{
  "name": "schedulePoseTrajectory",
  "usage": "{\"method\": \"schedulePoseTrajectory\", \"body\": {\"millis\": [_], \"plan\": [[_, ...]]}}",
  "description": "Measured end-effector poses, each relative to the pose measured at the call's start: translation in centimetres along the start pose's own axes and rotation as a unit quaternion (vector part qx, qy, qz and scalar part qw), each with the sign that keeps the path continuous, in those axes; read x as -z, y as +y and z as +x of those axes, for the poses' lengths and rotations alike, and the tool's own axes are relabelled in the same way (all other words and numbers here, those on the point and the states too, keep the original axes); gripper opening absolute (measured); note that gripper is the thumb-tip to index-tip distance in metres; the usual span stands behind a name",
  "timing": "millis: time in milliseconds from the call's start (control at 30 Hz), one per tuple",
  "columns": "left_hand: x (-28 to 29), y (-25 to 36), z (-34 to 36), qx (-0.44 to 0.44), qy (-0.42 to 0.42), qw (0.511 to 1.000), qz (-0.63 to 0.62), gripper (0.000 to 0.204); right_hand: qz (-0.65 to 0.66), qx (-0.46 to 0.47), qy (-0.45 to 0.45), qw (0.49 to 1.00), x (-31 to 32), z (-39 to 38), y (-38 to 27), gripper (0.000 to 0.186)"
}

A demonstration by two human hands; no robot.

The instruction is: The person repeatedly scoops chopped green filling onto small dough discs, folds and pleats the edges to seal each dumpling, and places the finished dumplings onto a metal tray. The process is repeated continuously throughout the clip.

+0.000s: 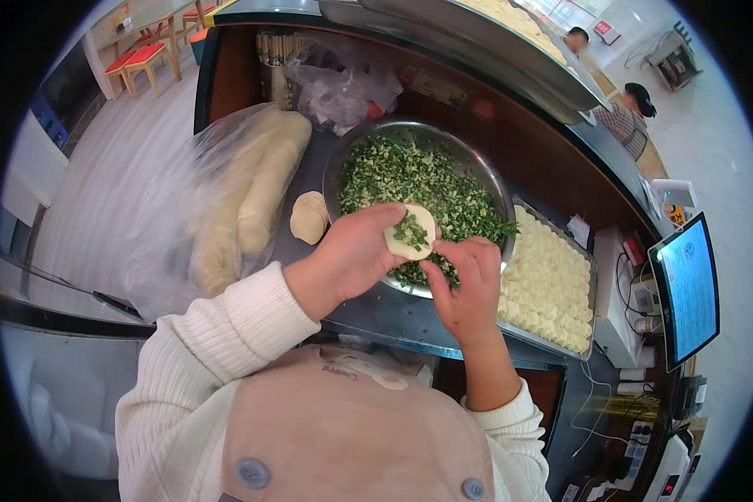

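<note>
My left hand [356, 251] holds a round dumpling wrapper [424, 219] with a small heap of chopped green filling [409, 232] on it. The fingers and thumb of my right hand [470, 284] pinch the wrapper's right edge. Both hands are over the near part of a large steel bowl [333, 171] of chopped green filling. Left of the bowl lies a short stack of round wrappers [309, 217]. To the right, a metal tray [595, 284] carries rows of folded dumplings [545, 280].
Thick rolls of dough [263, 180] lie in a clear plastic bag [171, 217] at the left. Behind the bowl sits a crumpled plastic bag [343, 88]. A monitor [686, 289] and cables stand at the right. Two people are beyond the counter, and a raised tray [477, 50] is overhead.
</note>
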State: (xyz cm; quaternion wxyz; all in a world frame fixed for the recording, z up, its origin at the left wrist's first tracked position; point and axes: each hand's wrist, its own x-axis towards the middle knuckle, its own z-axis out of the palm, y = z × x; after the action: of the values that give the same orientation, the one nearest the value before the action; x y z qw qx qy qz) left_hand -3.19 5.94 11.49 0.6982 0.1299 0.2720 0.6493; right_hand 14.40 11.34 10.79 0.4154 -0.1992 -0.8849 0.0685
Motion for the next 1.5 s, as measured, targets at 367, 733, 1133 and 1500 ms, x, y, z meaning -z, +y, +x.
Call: {"method": "schedulePoseTrajectory", "body": {"millis": [367,733,1133,1500], "plan": [[-2.5,-0.9,-3.2,-0.006,-0.092,0.994,0.058,0.034,0.032,0.031,0.064,0.997,1.6,2.6,-1.2,0.019],[-3.9,-2.0,-6.5,-0.303,-0.139,0.882,0.334,0.025,0.241,-0.077,0.115,0.961,2.3,1.3,-4.7,0.021],[-3.5,-0.4,-4.5,-0.457,-0.217,0.651,0.566,0.030,0.449,-0.074,0.101,0.885,2.8,0.6,-6.1,0.017],[-4.2,0.4,-5.4,-0.476,-0.230,0.651,0.545,0.024,0.566,-0.158,0.068,0.807,2.6,0.1,-6.9,0.029]]}}
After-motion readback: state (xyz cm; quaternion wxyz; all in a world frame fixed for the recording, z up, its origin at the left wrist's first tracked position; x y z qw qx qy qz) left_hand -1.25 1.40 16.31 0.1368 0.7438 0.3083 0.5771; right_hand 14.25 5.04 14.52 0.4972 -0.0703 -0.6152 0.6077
